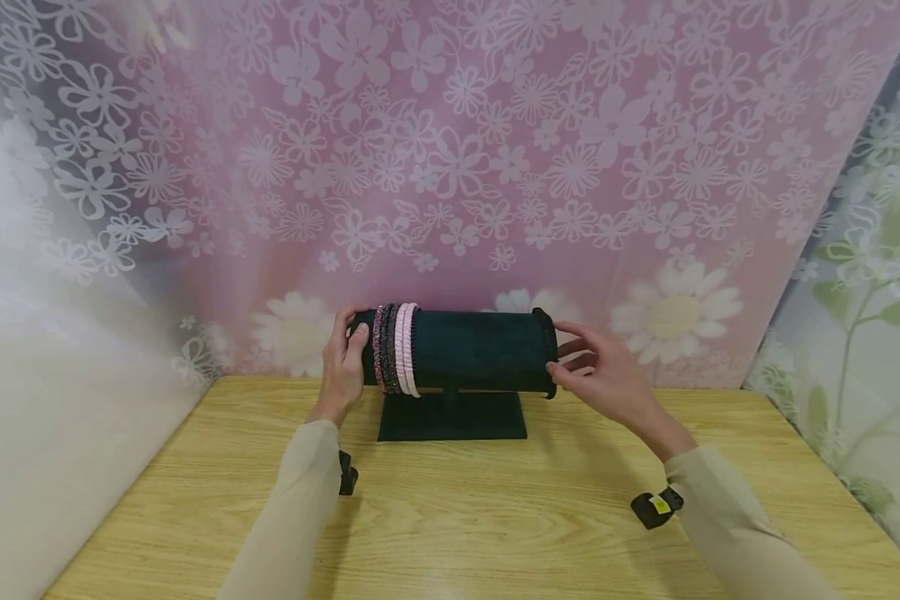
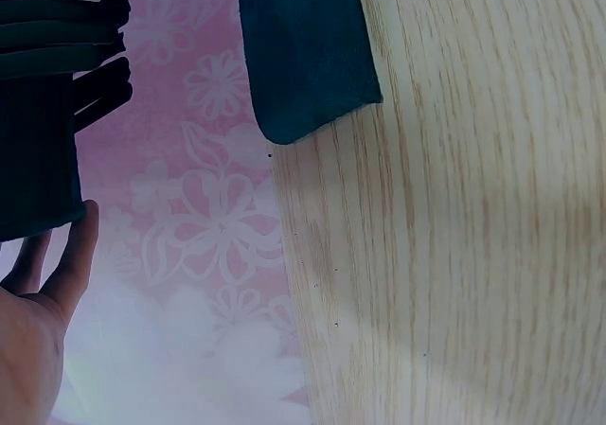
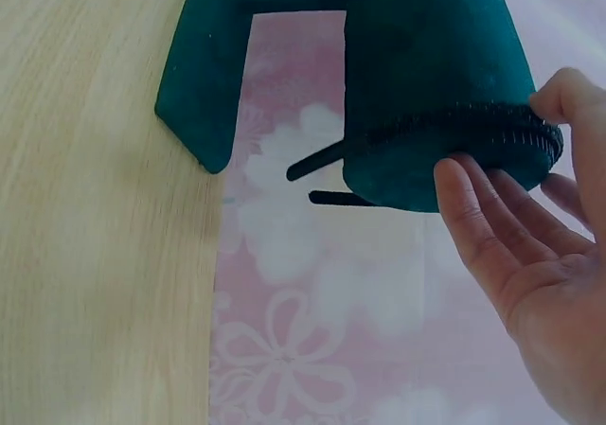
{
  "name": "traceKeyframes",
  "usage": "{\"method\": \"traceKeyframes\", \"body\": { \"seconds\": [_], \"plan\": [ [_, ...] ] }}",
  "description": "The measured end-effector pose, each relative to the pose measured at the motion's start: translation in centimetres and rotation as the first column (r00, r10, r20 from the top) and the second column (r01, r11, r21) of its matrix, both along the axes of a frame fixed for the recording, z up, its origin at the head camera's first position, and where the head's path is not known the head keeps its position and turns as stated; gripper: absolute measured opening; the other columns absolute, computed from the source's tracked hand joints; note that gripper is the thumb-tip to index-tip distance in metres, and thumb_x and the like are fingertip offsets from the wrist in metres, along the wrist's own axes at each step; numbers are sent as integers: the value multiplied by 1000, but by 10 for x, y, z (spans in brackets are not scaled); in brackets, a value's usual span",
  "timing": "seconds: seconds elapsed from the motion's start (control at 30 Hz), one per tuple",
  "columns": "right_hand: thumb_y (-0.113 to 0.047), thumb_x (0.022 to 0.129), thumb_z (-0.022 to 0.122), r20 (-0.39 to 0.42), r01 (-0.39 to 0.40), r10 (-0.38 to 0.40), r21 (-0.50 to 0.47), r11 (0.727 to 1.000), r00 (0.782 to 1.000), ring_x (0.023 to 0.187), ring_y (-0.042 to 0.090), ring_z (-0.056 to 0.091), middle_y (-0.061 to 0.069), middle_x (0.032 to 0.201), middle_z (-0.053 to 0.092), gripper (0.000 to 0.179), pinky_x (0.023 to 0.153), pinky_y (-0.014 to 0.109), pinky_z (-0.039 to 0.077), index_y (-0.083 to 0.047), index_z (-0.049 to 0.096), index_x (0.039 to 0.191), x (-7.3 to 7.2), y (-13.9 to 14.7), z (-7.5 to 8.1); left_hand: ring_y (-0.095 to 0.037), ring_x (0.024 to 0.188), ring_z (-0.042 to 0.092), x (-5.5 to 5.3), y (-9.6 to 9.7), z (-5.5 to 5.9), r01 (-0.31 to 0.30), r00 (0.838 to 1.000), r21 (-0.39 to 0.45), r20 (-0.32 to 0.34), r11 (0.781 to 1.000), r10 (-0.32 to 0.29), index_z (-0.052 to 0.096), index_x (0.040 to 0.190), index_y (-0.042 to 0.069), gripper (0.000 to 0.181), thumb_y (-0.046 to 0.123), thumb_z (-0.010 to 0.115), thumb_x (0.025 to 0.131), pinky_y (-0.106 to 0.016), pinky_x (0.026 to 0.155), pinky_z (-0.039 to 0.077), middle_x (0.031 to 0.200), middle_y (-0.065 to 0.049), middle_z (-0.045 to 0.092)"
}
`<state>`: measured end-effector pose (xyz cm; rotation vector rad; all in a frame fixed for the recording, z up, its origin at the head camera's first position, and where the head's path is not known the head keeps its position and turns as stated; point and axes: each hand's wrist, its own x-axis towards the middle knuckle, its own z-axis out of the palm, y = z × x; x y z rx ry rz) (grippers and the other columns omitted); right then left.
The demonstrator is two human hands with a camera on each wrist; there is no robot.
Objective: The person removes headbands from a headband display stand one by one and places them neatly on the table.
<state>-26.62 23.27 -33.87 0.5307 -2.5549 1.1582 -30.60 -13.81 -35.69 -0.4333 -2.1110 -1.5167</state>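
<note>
A dark velvet headband stand (image 1: 476, 350), a horizontal roll on a flat foot, stands near the back of the table. My left hand (image 1: 342, 367) grips the roll's left end, thumb across its front. Beside that hand several headbands sit round the roll: a pink-purple one (image 1: 378, 348), a dark speckled one (image 1: 390, 348) and light pink ones (image 1: 407, 348). At the right end a black headband (image 3: 464, 122) with small teeth sits over the roll, its tips sticking out below. My right hand (image 1: 603, 371) pinches this headband, thumb on its outer side, fingers by the roll's end face.
The wooden table (image 1: 450, 517) spreads in front of the stand's foot (image 1: 453, 417). A pink flowered curtain (image 1: 450, 167) hangs close behind, with pale sheets (image 1: 67, 358) at the sides. Each wrist wears a small black camera (image 1: 654, 507).
</note>
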Motion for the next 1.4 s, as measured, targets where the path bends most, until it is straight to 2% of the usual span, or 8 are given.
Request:
{"method": "traceKeyframes", "body": {
  "seconds": [0.17,0.3,0.43,0.63,0.8,1.03,1.3,1.4],
  "plan": [
    [-14,95,73,-38,16,-18,-53,998,999,89,16,72,17,110,72,50,71,21,57,-8,58,142,5,2,-4,-34,110,58,0,0,-1,-1,1000,3,3,1000,1,47,146,8,42,21,38,108,-45,98,44,138,-20,55],
    [-11,94,73,-55,15,-19,-83,996,998,84,2,69,18,105,72,47,72,19,57,-6,61,139,9,4,-6,-37,110,58,-16,-4,-14,2,1000,20,-14,1000,-2,46,148,9,43,24,38,109,-48,97,44,139,-19,55],
    [-12,94,74,-50,34,-38,-84,996,998,85,2,69,17,105,72,47,71,19,56,-6,61,139,13,7,-5,-34,107,58,-33,-7,-30,-4,999,21,-32,1000,5,47,148,13,44,31,38,109,-49,95,46,137,-14,56],
    [-10,93,74,-77,52,-55,-50,997,996,85,4,70,16,103,73,47,72,17,55,-8,61,138,19,16,-6,-26,105,59,-39,-10,-35,-22,999,3,-48,1000,22,48,147,18,44,37,37,108,-44,93,47,135,-8,58],
    [-5,92,74,-127,42,-45,-30,999,991,83,-3,68,15,98,73,47,70,17,55,-7,62,138,24,28,-10,-27,105,59,-39,-10,-35,-21,999,7,-50,1000,21,48,147,18,44,37,38,108,-44,93,47,134,-9,58],
    [-6,91,76,-139,77,-74,17,997,988,82,-7,66,11,95,74,47,65,17,53,-8,63,137,33,44,-17,-35,108,58,-35,-8,-32,-28,999,18,-27,999,28,48,148,16,44,31,38,108,-52,96,45,136,-15,56],
    [-1,88,78,-175,104,-94,48,993,980,81,-9,64,9,91,74,44,70,12,53,-6,67,130,38,58,-26,-36,107,59,-5,-1,-6,-8,1000,12,-17,1000,8,48,146,7,42,22,38,108,-47,95,46,135,-21,57],
    [1,86,78,-188,107,-96,52,993,977,80,-10,64,11,89,75,43,70,10,52,-4,68,128,39,63,-30,-36,108,58,-1,0,-2,-8,1000,17,-21,1000,8,49,145,8,41,22,39,108,-47,95,45,134,-21,57]
  ]
}}
